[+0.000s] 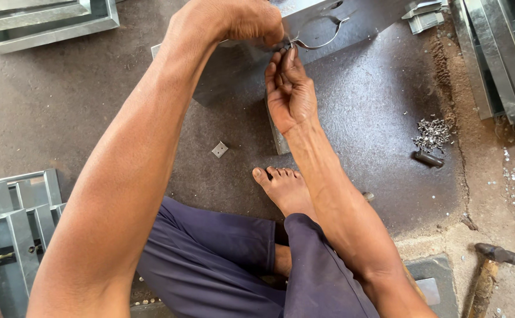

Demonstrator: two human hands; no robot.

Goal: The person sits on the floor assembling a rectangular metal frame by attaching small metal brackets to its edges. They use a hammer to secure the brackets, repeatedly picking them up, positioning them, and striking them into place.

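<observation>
Galvanised steel sheet, flat on the floor at the top of the view, with a thin bent wire handle lying on it. Likely stiff, light, sharp along the edges; best gripped on the flat, away from the cut rim. Left hand closed over the handle's near end, fingers together. Right hand just below, fingers straight and pressed together, tips touching the same spot. Dark floor mat underneath, a small square plate loose on it, rivets heaped to the right. Farther out, metal frames, a hammer, sandy ground.
</observation>
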